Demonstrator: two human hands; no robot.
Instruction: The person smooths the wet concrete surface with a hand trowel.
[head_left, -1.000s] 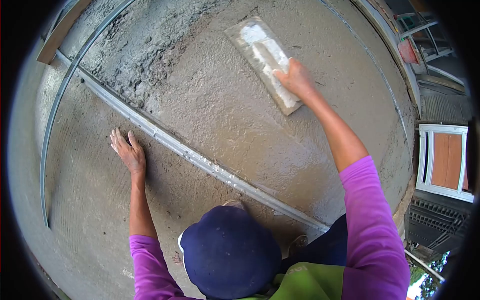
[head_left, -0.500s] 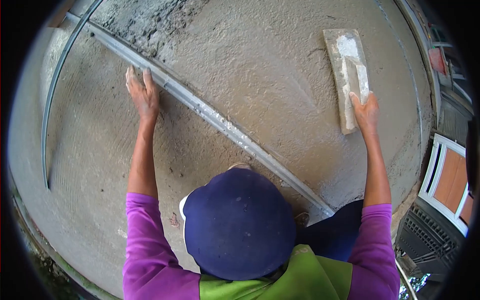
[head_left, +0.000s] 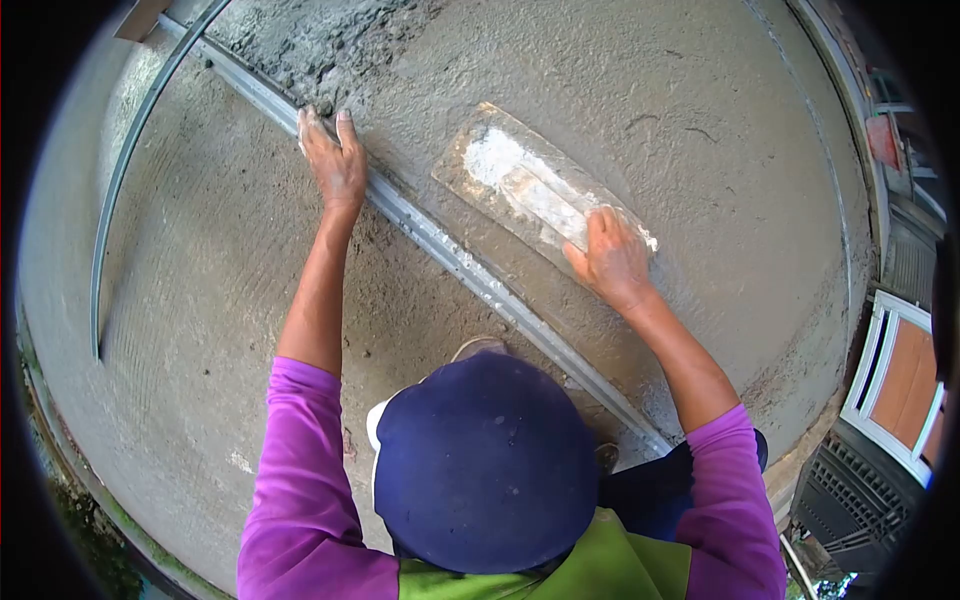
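My right hand [head_left: 615, 258] is closed around the handle of a flat, cement-smeared plastering float [head_left: 483, 160], which lies slantwise on the wet mortar [head_left: 730, 220]. A long grey metal rail [head_left: 440, 240] runs diagonally from the upper left down to my knee. At the upper part of this rail is my left hand [head_left: 338, 165], its thumb apart from the fingers and nothing held in it. The hand overlaps the rail; how firmly it presses cannot be seen. My cap hides part of the floor near my feet.
Rough dark mortar [head_left: 325, 45] is heaped beyond the rail at upper left. A thin curved metal strip [head_left: 115, 170] lies on the left. Along the right edge stand a white-framed panel [head_left: 895, 375] and a black plastic crate [head_left: 860, 470].
My right hand has swept the float left, turning it from nearly upright to diagonal beside the rail. My left hand has shifted right and slightly up along the rail.
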